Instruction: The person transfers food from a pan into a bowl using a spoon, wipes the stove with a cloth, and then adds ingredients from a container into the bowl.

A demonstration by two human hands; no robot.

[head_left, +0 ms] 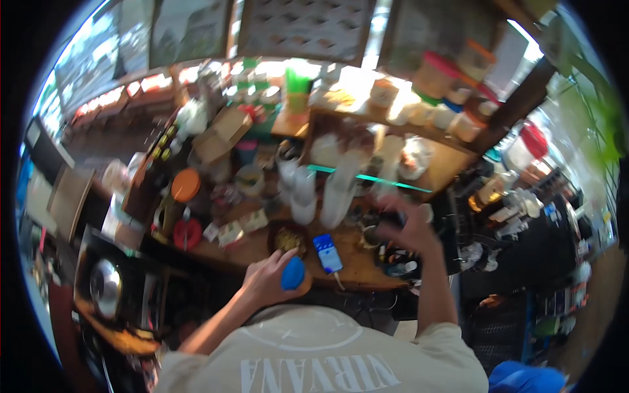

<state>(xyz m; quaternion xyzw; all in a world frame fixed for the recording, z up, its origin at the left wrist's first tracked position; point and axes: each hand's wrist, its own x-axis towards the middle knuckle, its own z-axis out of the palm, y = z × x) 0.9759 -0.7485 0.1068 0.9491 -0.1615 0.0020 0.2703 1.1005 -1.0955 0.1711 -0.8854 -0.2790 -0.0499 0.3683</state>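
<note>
My left hand [265, 280] is closed around a small container with a blue lid [293, 274], just in front of my shirt. Its tan side shows below the lid. Beyond that hand, a dark bowl of yellowish food pieces [288, 241] sits on the wooden counter [357, 268]. To its right lies a phone with a lit screen [327, 253], a cable at its lower end. My right hand [414, 228] is raised over the right part of the counter, blurred by motion, its fingers stretched apart. Below it are a cup [371, 236] and a cluster of small items [400, 262].
Tall stacks of clear cups [341, 190] stand behind the phone. An orange-lidded jar [186, 186], a red object [187, 233] and small boxes [241, 229] crowd the left. Tubs [436, 75] line the back shelf. A dark stove-like surface [517, 252] is at right.
</note>
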